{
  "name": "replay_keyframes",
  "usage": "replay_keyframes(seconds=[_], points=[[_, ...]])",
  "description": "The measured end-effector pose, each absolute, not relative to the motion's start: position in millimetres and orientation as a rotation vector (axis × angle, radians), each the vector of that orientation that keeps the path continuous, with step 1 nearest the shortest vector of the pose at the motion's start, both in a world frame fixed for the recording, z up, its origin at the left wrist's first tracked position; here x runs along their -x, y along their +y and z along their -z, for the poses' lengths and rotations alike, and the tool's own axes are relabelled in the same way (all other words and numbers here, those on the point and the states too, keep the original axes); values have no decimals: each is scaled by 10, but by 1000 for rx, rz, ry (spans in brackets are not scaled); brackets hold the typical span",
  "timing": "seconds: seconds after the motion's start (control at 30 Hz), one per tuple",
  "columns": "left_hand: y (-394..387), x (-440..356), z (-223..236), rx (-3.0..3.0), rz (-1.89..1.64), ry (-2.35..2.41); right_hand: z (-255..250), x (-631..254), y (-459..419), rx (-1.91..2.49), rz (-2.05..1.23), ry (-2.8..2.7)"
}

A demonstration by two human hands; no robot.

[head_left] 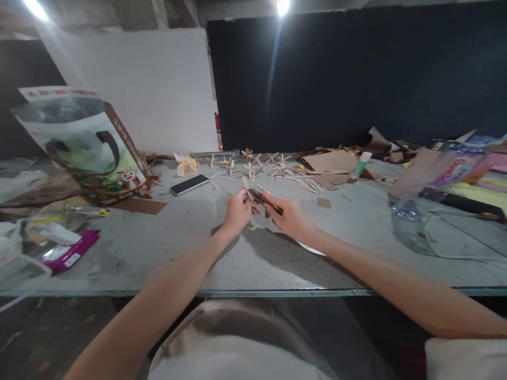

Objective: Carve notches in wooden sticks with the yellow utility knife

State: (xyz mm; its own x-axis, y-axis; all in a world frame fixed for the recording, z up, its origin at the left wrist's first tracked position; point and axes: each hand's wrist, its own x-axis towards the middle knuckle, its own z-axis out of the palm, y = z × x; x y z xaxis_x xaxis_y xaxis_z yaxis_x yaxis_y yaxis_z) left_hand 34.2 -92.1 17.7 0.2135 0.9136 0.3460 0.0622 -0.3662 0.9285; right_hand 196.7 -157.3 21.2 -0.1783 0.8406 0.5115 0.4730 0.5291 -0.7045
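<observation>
My left hand (236, 212) is closed in a pinch on a small wooden craft stick (245, 183), whose pale tip sticks up above the fingers. My right hand (296, 219) is wrapped round a dark, slim utility knife (260, 197) that points left toward the stick. The knife's front end is at my left fingertips; whether it touches the stick I cannot tell. Beyond both hands lie several craft sticks (304, 184), some crossed and joined into star-like shapes (250, 169). A smartphone (189, 184) lies to the left of these.
At the left stand a large printed bag (95, 153) and a magenta tissue pack (71, 252). Cardboard pieces (330, 161) and a glue stick (360, 165) lie at the back right. A clear plastic bottle (439, 169) and a white cable (455, 257) are on the right.
</observation>
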Motion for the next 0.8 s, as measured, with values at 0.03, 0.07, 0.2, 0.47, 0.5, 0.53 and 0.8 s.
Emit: replay_keyframes(seconds=[0.03, 0.07, 0.2, 0.47, 0.5, 0.53, 0.8], points=[[-927, -340, -187, -1638, -1263, 952, -221, -1959, -1580, 1086, -613, -1779], [-933, -337, -200, -1641, -1266, 972, -235, -1953, -1588, 1080, -758, -1719], [-941, -332, -245, -1656, -1303, 1021, -315, -1951, -1622, 990, -1312, -1434], [-919, -341, -258, -1556, -1269, 953, -242, -1987, -1570, 992, -1005, -1448], [-921, -340, -258, -1542, -1273, 944, -223, -1996, -1562, 1016, -868, -1503], [-924, -340, -257, -1534, -1278, 938, -207, -2005, -1555, 1037, -746, -1557], [-970, -328, -254, -1577, -1295, 924, -167, -2049, -1513, 1094, -469, -1746]])
